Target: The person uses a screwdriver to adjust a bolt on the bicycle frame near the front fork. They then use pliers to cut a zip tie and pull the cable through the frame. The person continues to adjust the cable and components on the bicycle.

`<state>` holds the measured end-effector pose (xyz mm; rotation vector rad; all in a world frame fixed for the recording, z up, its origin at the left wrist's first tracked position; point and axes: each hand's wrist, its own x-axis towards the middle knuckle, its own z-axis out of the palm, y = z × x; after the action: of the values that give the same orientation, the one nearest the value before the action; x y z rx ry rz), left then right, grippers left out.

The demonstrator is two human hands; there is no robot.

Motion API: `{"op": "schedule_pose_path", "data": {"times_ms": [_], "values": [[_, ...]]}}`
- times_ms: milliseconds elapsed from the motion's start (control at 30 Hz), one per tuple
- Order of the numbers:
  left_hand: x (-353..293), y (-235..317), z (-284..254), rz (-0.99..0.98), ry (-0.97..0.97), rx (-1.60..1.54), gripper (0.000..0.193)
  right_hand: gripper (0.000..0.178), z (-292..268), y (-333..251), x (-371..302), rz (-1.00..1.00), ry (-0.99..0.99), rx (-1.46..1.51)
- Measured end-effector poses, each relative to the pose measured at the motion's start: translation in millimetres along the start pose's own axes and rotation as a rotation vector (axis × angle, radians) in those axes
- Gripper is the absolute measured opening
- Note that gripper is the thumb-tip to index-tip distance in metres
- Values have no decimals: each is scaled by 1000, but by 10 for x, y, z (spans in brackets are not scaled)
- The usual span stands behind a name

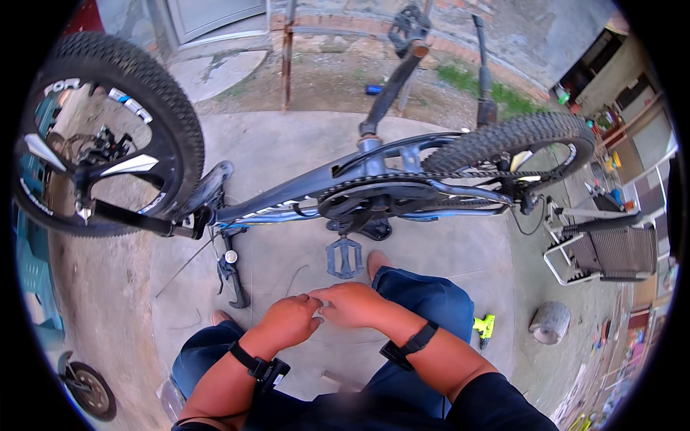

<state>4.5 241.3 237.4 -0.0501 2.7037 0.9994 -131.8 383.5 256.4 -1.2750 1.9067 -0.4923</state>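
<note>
In the head view, seeing a bicycle [381,197] standing upside down on concrete [460,244], just beyond the hands. Probably feeling heavy and stiff, but turning freely at wheels [176,122] and pedal [344,258]; better gripping by the frame tube [291,185], avoiding the perhaps greasy chain [503,174]. Holding left hand [287,321] and right hand [352,305] together at the fingertips, apart from the bicycle; not being able to tell whether pinching something small.
</note>
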Motion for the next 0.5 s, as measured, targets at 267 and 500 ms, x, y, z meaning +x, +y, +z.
{"op": "schedule_pose_path", "data": {"times_ms": [267,500], "values": [[-5,-12,27,-41,-14,5,26,40,-30,-28,10,-23,22,5],[17,-73,47,-72,-25,-17,24,40,-5,-3,102,-38,8,-10]]}}
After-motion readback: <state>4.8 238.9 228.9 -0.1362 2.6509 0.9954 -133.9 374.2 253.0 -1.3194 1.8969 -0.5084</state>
